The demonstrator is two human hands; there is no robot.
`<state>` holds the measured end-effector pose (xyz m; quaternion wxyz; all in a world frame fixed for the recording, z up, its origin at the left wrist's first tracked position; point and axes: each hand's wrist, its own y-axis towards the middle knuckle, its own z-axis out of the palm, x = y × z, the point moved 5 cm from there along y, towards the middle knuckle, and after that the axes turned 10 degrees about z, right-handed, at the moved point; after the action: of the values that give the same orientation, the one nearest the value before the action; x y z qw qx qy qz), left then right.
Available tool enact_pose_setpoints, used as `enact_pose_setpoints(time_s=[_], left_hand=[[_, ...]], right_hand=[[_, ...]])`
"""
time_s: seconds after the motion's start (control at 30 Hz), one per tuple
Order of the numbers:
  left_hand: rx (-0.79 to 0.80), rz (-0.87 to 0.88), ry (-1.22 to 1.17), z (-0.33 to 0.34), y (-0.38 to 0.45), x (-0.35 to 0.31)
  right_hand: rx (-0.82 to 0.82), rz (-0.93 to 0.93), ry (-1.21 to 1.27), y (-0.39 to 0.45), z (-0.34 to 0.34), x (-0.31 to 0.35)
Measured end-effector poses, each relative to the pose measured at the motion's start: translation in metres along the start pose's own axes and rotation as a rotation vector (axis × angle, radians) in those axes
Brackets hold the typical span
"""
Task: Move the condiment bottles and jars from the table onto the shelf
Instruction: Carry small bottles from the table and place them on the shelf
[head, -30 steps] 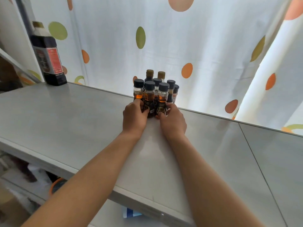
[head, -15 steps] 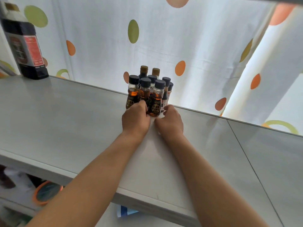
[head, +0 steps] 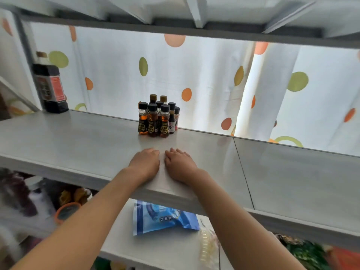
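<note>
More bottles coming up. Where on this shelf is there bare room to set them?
Bare shelf runs wide between the big dark bottle at the far left and the small-bottle cluster. Right of the cluster the panel past the seam is bare too. Crowded only at the cluster; both hands, left and right, lie flat just before it.

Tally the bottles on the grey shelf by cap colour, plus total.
Small bottles with black caps: 6 visible in the cluster
Small bottles with brown caps: 2, at the back of the cluster
Large dark bottle with a tan cap: 1, at the shelf's left end
Total: 9
</note>
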<state>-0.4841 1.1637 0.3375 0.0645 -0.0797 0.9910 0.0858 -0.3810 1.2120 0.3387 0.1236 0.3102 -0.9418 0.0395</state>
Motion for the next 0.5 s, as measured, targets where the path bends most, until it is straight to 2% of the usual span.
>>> enact_pose_setpoints(time_s=[0.13,0.33,0.4,0.5], left_hand=[[-0.013,-0.085,0.084,-0.005,-0.053,-0.04],[-0.004,-0.12,0.177,0.0,-0.135,-0.107],[0.047,-0.146,0.192,0.006,-0.165,-0.125],[0.024,-0.182,0.241,0.005,-0.203,-0.141]], right_hand=[[-0.004,-0.075,-0.005,-0.053,0.003,-0.015],[-0.114,-0.215,-0.089,-0.141,0.008,-0.04],[-0.118,-0.272,-0.08,-0.165,0.008,-0.05],[-0.1,-0.287,-0.044,-0.188,0.006,-0.052]])
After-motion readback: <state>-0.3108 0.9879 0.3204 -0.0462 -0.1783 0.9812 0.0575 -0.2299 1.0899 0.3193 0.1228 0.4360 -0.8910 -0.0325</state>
